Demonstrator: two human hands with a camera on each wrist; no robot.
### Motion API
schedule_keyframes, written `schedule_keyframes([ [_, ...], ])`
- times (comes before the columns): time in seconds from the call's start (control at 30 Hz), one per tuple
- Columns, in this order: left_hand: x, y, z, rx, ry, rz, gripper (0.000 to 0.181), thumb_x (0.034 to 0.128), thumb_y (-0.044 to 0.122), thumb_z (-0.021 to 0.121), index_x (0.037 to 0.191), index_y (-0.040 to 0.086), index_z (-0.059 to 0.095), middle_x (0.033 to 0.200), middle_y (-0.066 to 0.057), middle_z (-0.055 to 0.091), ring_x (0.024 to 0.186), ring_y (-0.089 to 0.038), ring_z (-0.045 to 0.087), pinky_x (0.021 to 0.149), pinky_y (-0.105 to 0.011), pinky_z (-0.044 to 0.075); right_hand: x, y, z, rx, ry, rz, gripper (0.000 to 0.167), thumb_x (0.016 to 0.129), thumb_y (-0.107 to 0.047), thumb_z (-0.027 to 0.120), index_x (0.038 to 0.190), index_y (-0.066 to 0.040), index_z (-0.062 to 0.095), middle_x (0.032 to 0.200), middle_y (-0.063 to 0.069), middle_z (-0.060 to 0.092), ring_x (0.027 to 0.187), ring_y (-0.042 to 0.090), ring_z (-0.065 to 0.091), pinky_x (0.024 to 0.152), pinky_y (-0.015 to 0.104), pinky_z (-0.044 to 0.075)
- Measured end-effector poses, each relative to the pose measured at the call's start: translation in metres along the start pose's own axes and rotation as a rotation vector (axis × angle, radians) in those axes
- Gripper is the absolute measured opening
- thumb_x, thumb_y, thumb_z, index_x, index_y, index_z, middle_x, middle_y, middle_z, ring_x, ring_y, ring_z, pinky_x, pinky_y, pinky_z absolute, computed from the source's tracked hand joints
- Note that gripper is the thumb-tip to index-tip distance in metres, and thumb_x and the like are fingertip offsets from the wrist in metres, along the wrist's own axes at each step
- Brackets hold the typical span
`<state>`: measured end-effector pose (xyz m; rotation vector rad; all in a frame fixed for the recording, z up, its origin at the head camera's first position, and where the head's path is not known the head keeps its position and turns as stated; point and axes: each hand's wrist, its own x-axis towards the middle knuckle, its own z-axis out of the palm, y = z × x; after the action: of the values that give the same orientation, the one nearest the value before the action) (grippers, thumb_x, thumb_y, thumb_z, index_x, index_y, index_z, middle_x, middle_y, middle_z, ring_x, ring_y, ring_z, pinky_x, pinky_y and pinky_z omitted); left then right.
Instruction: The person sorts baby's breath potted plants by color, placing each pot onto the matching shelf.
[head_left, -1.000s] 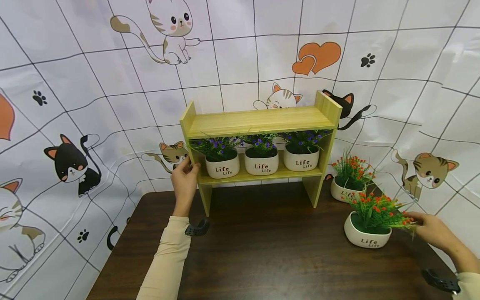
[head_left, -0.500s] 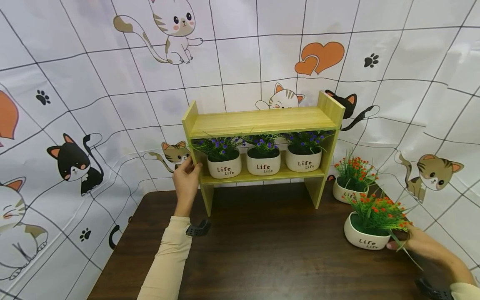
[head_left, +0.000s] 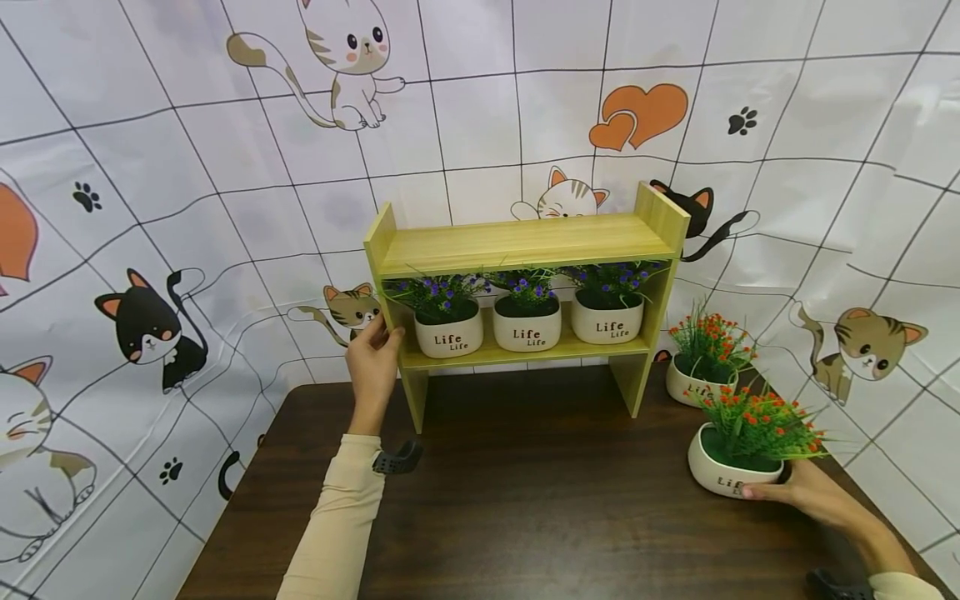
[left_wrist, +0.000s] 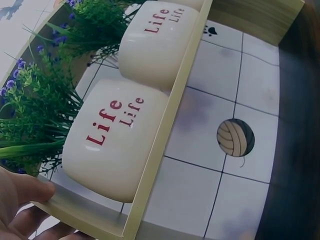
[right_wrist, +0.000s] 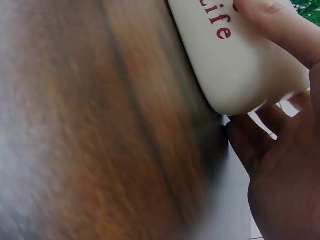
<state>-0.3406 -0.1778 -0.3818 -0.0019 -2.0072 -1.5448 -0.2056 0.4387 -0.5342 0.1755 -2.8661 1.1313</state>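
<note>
Gripping the front orange-flowered potted plant [head_left: 746, 442], the right hand [head_left: 813, 493] is seen at 4 o'clock in the head view, its thumb laid across the lettering; only in the right wrist view are its other fingers shown tucked behind the pot's end. Whether the pot is raised slightly off the dark brown table [head_left: 555, 500] cannot be told. Five potted plants are counted: two orange-flowered, three purple-flowered. The gripped one is made up of a rounded cream-white pot, printed "Life" twice, under thin green leaves and tiny orange-red blooms. At 11 o'clock from it, the rear orange-flowered potted plant [head_left: 703, 358] is placed; at 10 o'clock, the purple-flowered potted plants [head_left: 527, 325] are lined up in one wooden shelf [head_left: 525, 237]. Its left side panel is pinched by the left hand [head_left: 372, 362]. A printed yarn ball [left_wrist: 235, 138] is shown by the left wrist view alone.
</note>
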Motion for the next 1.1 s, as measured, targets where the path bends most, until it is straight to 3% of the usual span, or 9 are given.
schedule_keyframes([
  [0.27,0.000,-0.002,-0.001,0.018,-0.004,0.018,0.044,0.1022,0.007,0.070,0.146,0.005,0.065,0.134,-0.023,0.072,0.121,-0.039,0.073,0.100,-0.049,0.059,0.002,-0.010,0.003,-0.048,0.014,0.030,0.091,0.089,-0.030,0.088,0.154,0.009,0.038,0.140,0.034,0.060,0.102,-0.021,0.045,0.080,0.011,0.043],
  [0.43,0.000,-0.001,-0.002,0.031,-0.009,0.035,0.044,0.1024,0.007,0.070,0.146,0.005,0.065,0.131,-0.023,0.073,0.119,-0.037,0.074,0.098,-0.047,0.060,0.003,-0.013,0.003,-0.071,0.027,0.031,0.096,0.088,-0.033,0.088,0.155,0.009,0.034,0.144,0.036,0.056,0.107,-0.018,0.044,0.079,0.010,0.041],
  [0.57,-0.002,-0.001,-0.002,0.040,-0.014,0.040,0.044,0.1026,0.008,0.070,0.146,0.006,0.066,0.131,-0.022,0.074,0.118,-0.037,0.075,0.098,-0.050,0.060,0.003,-0.014,0.004,-0.112,0.005,0.066,0.100,0.090,-0.038,0.086,0.155,0.013,0.030,0.147,0.042,0.051,0.119,0.018,0.063,0.079,0.016,0.047],
  [0.63,-0.003,-0.001,-0.002,0.036,-0.016,0.038,0.044,0.1024,0.009,0.071,0.146,0.006,0.066,0.131,-0.022,0.074,0.118,-0.037,0.075,0.098,-0.051,0.059,0.003,-0.015,0.005,-0.130,-0.002,0.085,0.101,0.091,-0.041,0.084,0.154,0.015,0.030,0.145,0.044,0.051,0.119,0.035,0.064,0.078,0.019,0.049],
  [0.67,-0.003,-0.002,-0.002,0.034,-0.017,0.038,0.044,0.1025,0.009,0.071,0.146,0.006,0.065,0.131,-0.022,0.074,0.118,-0.037,0.075,0.099,-0.051,0.059,0.002,-0.015,0.005,-0.123,-0.003,0.085,0.100,0.091,-0.040,0.084,0.155,0.015,0.030,0.145,0.043,0.052,0.120,0.035,0.064,0.078,0.019,0.049],
  [0.8,-0.003,-0.002,-0.002,0.027,-0.018,0.040,0.044,0.1026,0.009,0.071,0.146,0.005,0.065,0.131,-0.023,0.073,0.118,-0.037,0.075,0.100,-0.050,0.059,0.003,-0.016,0.008,-0.092,0.020,0.063,0.094,0.090,-0.037,0.086,0.155,0.010,0.036,0.144,0.037,0.057,0.111,-0.004,0.056,0.079,0.013,0.044],
  [0.87,-0.003,-0.002,-0.002,0.030,-0.018,0.044,0.044,0.1026,0.009,0.071,0.146,0.006,0.065,0.132,-0.022,0.073,0.118,-0.037,0.075,0.100,-0.050,0.059,0.004,-0.017,0.009,-0.063,0.029,0.047,0.092,0.090,-0.034,0.087,0.155,0.008,0.038,0.143,0.033,0.059,0.105,-0.013,0.050,0.080,0.012,0.043],
  [1.1,-0.002,-0.003,-0.003,0.034,-0.027,0.052,0.043,0.1031,0.008,0.070,0.146,0.006,0.066,0.132,-0.021,0.074,0.119,-0.035,0.075,0.099,-0.050,0.059,0.010,-0.026,0.010,-0.077,0.016,0.125,0.090,0.089,-0.042,0.086,0.148,0.013,0.046,0.128,0.029,0.068,0.098,0.008,0.061,0.077,0.020,0.048],
])
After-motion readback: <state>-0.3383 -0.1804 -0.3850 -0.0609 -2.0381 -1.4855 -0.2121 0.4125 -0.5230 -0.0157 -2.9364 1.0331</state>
